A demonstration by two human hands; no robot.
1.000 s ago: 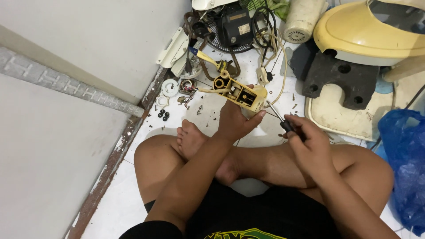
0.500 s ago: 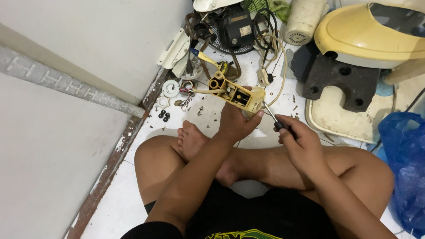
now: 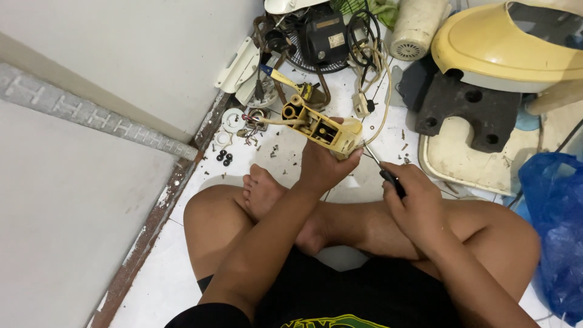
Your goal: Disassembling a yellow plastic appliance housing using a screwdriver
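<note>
The person wears black shorts [image 3: 358, 291] that cover the lap and reach to the upper thighs. At the bottom edge of the view a dark top [image 3: 328, 320] shows a printed design in green and yellow (only its upper rim is visible, so its shape cannot be made out). The arms are bare from the upper arm down, with no sleeves, watch or bracelet over the wrists. The left hand [image 3: 322, 167] and the right hand [image 3: 416, 206] are ungloved and carry no rings. Legs and feet are bare too, without socks or shoes.
</note>
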